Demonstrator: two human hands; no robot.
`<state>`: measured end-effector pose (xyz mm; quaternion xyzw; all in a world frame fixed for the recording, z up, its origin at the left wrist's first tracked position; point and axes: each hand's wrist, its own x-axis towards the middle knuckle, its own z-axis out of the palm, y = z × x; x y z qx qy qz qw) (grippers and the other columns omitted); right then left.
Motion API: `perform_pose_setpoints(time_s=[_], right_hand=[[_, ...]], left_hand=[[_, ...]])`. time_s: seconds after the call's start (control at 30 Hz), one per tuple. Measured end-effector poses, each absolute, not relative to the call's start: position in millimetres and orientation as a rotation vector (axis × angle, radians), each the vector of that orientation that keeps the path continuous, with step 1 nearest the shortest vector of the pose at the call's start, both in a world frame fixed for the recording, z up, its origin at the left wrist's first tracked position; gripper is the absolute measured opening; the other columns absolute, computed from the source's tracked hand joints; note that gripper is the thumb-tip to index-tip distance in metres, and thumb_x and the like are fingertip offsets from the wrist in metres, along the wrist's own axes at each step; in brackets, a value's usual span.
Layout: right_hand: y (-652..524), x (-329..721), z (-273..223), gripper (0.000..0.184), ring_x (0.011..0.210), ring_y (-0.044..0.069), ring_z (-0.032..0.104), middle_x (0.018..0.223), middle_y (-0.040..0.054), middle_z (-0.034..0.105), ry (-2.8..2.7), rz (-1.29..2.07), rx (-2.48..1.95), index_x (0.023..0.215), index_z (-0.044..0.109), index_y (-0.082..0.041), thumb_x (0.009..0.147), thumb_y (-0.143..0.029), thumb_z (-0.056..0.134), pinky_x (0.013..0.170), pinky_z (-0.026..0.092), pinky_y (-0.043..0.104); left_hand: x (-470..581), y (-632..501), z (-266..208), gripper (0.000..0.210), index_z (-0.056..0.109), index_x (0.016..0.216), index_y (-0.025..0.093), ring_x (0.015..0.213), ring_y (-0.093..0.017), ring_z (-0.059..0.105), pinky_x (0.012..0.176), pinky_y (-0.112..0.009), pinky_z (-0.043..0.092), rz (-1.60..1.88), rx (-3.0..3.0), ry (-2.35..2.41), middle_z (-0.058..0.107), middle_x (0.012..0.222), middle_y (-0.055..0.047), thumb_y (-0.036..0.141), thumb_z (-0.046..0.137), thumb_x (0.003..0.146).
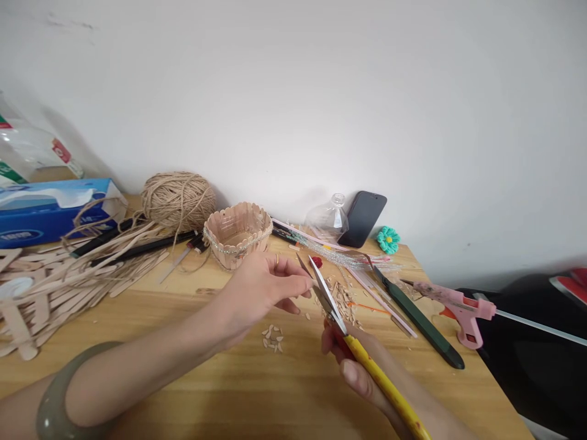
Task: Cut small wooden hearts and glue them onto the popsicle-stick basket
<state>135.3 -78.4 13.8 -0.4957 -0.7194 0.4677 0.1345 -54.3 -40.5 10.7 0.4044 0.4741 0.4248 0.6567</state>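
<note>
Scissors with yellow-and-red handles (380, 382) are gripped in my right hand (360, 379), their blades parted and pointing up and away. Close to the blades, my left hand (273, 284) pinches thumb against forefinger; whatever lies between the fingertips is too small to make out. Below that hand, a small cluster of pale petal-shaped wood chips (274, 338) lies on the wooden table (220, 379). Behind the scissors is a looser heap of wood scraps (342, 299) beside a small dark red piece (316, 262). A basket made of craft sticks (238, 235) stands just beyond my left hand.
Craft sticks (59, 305) pile up at left, near a twine ball (178, 198) and a blue tissue box (55, 211). Toward the right are a phone (364, 219), a clear bottle top (331, 219), a turquoise flower (388, 239), a dark green-handled tool (422, 324) and a pink glue gun (463, 308).
</note>
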Motion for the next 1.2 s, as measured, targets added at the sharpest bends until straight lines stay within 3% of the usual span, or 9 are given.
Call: perform_pose_setpoints(time_s=[0.33,0.63,1.2], right_hand=[[-81.4,132.7,11.2,0.053,0.069,0.021,0.047,0.075,0.0044,0.05,-2.074,1.237,-1.507,0.077,0.048,-0.022,0.074,-0.073,0.035,0.059,0.04,0.032],[-76.9,132.2,2.2,0.054,0.057,0.014,0.029,0.063,-0.0026,0.032,-2.024,1.367,-1.502,0.066,0.036,-0.022,0.07,-0.076,0.038,0.049,0.02,0.027],[-80.1,128.3,9.0,0.057,0.056,0.012,0.028,0.061,-0.004,0.031,-2.075,1.324,-1.537,0.065,0.034,-0.021,0.072,-0.078,0.032,0.05,0.018,0.026]], left_hand=[[-54.4,-40.1,12.3,0.007,0.063,0.056,0.015,0.058,-0.009,0.053,0.05,-0.018,0.046,0.951,0.93,1.075,0.06,0.059,0.002,0.015,0.062,0.063],[-57.8,-39.1,13.0,0.005,0.067,0.059,0.017,0.061,-0.011,0.057,0.051,-0.019,0.047,0.915,0.922,1.079,0.065,0.061,0.001,0.018,0.067,0.063],[-56.9,-39.2,14.0,0.006,0.066,0.056,0.017,0.057,-0.01,0.055,0.052,-0.02,0.047,0.921,0.972,1.13,0.064,0.059,0.002,0.017,0.065,0.062]])
